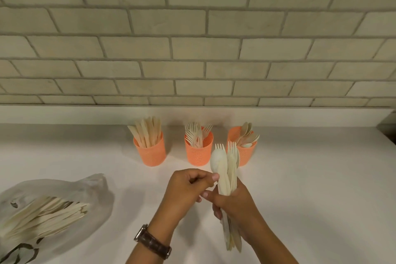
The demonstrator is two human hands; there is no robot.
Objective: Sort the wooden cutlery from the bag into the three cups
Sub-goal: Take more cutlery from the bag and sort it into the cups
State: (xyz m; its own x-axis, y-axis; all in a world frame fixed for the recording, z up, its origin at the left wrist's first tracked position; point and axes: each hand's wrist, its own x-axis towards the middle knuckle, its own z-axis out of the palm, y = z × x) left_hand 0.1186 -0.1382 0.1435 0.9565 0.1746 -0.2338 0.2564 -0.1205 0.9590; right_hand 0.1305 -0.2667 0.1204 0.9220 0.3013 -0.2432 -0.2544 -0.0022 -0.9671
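My right hand (234, 201) grips an upright bundle of wooden cutlery (228, 169), forks and spoons mixed, heads up. My left hand (188, 188) pinches the neck of the front spoon (216, 162) in that bundle. Three orange cups stand in a row behind: the left cup (151, 152) holds knives, the middle cup (198, 152) holds forks, the right cup (246, 154) holds spoons and is partly hidden by the bundle. A clear plastic bag (85, 191) with several more wooden pieces lies at the lower left.
Everything sits on a white counter (310, 178) against a pale brick wall (192, 38). A dark edge shows at the far right of the counter. A brown leather watch is on my left wrist.
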